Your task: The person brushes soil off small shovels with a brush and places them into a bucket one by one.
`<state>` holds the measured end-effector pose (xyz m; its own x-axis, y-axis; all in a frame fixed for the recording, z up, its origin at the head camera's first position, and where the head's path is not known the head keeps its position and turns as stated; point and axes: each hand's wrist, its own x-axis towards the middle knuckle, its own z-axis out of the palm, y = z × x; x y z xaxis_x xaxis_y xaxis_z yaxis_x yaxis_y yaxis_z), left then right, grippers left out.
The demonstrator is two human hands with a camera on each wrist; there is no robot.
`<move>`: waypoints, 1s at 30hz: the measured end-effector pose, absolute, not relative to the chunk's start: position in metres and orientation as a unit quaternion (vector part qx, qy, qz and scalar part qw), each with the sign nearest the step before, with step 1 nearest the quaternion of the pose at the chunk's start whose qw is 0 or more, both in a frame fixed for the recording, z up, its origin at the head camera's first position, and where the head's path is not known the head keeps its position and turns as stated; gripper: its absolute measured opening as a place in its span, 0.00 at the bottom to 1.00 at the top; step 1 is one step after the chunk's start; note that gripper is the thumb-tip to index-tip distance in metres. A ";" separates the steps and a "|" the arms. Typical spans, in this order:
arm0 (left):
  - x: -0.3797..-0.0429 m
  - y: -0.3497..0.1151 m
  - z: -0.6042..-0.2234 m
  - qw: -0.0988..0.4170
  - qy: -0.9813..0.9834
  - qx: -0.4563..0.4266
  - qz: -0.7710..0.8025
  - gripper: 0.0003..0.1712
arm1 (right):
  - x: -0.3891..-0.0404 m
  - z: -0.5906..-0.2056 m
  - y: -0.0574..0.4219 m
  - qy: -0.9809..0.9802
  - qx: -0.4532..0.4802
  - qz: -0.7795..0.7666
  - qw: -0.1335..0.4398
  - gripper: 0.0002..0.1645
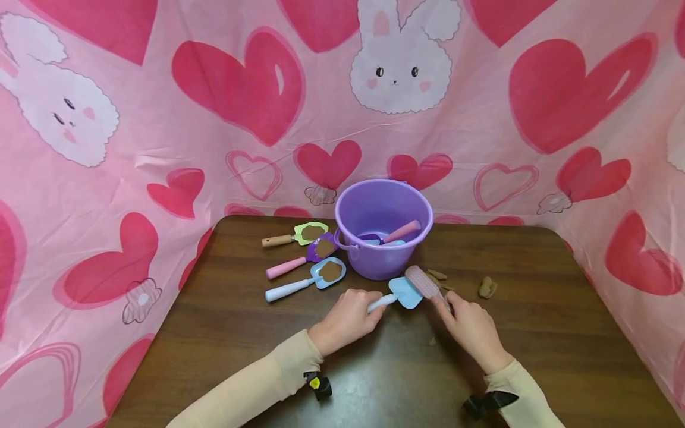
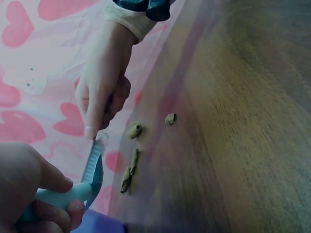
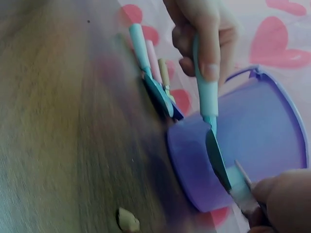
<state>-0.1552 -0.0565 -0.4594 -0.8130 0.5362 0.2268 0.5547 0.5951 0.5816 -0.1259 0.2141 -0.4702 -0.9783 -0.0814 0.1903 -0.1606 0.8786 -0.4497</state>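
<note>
My left hand point(image 1: 346, 316) grips the pale handle of a light blue toy shovel point(image 1: 405, 292), held over the table in front of the purple bucket point(image 1: 374, 263). My right hand point(image 1: 472, 328) pinches a small brush point(image 1: 423, 282) with a pale pinkish, textured head. In the head view the brush head overlaps the right edge of the shovel blade. The left wrist view shows the brush's ribbed side point(image 2: 91, 162) right against the shovel. From the right wrist, the shovel blade point(image 3: 216, 155) appears tilted nearly on edge, its tip at the brush.
Left of the bucket lie a blue shovel point(image 1: 289, 290), a purple one with a pink handle point(image 1: 286, 267) and a green one with a wooden handle point(image 1: 278, 240), each bearing brown material. A pink-handled tool point(image 1: 404, 230) leans inside the bucket. Brown lumps point(image 1: 487, 288) lie at right.
</note>
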 end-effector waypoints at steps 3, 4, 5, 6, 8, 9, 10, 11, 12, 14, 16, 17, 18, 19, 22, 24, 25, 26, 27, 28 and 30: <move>-0.155 -0.057 -0.459 0.008 -0.893 -0.306 -0.331 0.10 | -0.126 -0.469 0.221 -0.967 0.043 0.232 0.097 0.20; -0.155 -0.056 -0.459 0.007 -0.892 -0.306 -0.332 0.09 | -0.125 -0.469 0.222 -0.967 0.039 0.233 0.100 0.20; -0.155 -0.056 -0.459 0.007 -0.892 -0.306 -0.333 0.09 | -0.125 -0.469 0.223 -0.966 0.038 0.236 0.102 0.21; -0.155 -0.056 -0.459 0.007 -0.891 -0.307 -0.335 0.09 | -0.125 -0.469 0.224 -0.965 0.038 0.240 0.102 0.21; -0.155 -0.056 -0.460 0.007 -0.890 -0.307 -0.337 0.10 | -0.125 -0.469 0.223 -0.963 0.047 0.249 0.093 0.22; -0.156 -0.055 -0.460 0.007 -0.890 -0.307 -0.337 0.10 | -0.124 -0.469 0.221 -0.962 0.055 0.252 0.085 0.23; -0.156 -0.055 -0.460 0.007 -0.890 -0.307 -0.337 0.10 | -0.124 -0.470 0.220 -0.962 0.065 0.255 0.075 0.23; -0.156 -0.055 -0.460 0.008 -0.891 -0.307 -0.335 0.10 | -0.123 -0.471 0.219 -0.961 0.075 0.257 0.066 0.24; -0.156 -0.054 -0.460 0.008 -0.891 -0.307 -0.334 0.10 | -0.123 -0.471 0.218 -0.961 0.084 0.256 0.059 0.24; -0.155 -0.053 -0.460 0.011 -0.893 -0.308 -0.329 0.10 | -0.121 -0.472 0.217 -0.962 0.097 0.249 0.056 0.24; -0.154 -0.053 -0.460 0.015 -0.893 -0.309 -0.326 0.10 | -0.121 -0.473 0.218 -0.964 0.098 0.241 0.063 0.24; -0.154 -0.053 -0.459 0.017 -0.893 -0.310 -0.325 0.09 | -0.120 -0.473 0.219 -0.965 0.093 0.236 0.070 0.24; -0.154 -0.053 -0.459 0.019 -0.893 -0.312 -0.325 0.09 | -0.121 -0.473 0.220 -0.966 0.086 0.233 0.075 0.24; -0.153 -0.053 -0.459 0.020 -0.893 -0.313 -0.324 0.09 | -0.121 -0.474 0.222 -0.967 0.077 0.231 0.077 0.23; -0.152 -0.054 -0.459 0.018 -0.892 -0.316 -0.324 0.10 | -0.123 -0.474 0.226 -0.968 0.055 0.235 0.069 0.21; -0.152 -0.054 -0.459 0.013 -0.891 -0.316 -0.326 0.09 | -0.124 -0.474 0.228 -0.967 0.046 0.243 0.060 0.20; -0.152 -0.054 -0.459 0.011 -0.890 -0.316 -0.328 0.09 | -0.124 -0.474 0.228 -0.966 0.045 0.247 0.058 0.19; -0.152 -0.054 -0.459 0.010 -0.889 -0.315 -0.331 0.09 | -0.124 -0.474 0.229 -0.966 0.045 0.249 0.059 0.19; -0.151 -0.055 -0.458 0.009 -0.889 -0.315 -0.333 0.08 | -0.125 -0.473 0.229 -0.965 0.046 0.251 0.061 0.18; -0.151 -0.055 -0.458 0.011 -0.888 -0.315 -0.335 0.08 | -0.125 -0.473 0.229 -0.964 0.044 0.253 0.062 0.18; -0.151 -0.055 -0.457 0.018 -0.887 -0.315 -0.336 0.07 | -0.125 -0.471 0.230 -0.963 0.041 0.256 0.068 0.16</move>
<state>-0.1513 -0.0548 -0.4571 -0.8004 0.5478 0.2433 0.5717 0.5756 0.5847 -0.1246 0.2297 -0.4714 -0.9875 -0.0437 0.1517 -0.1132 0.8658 -0.4875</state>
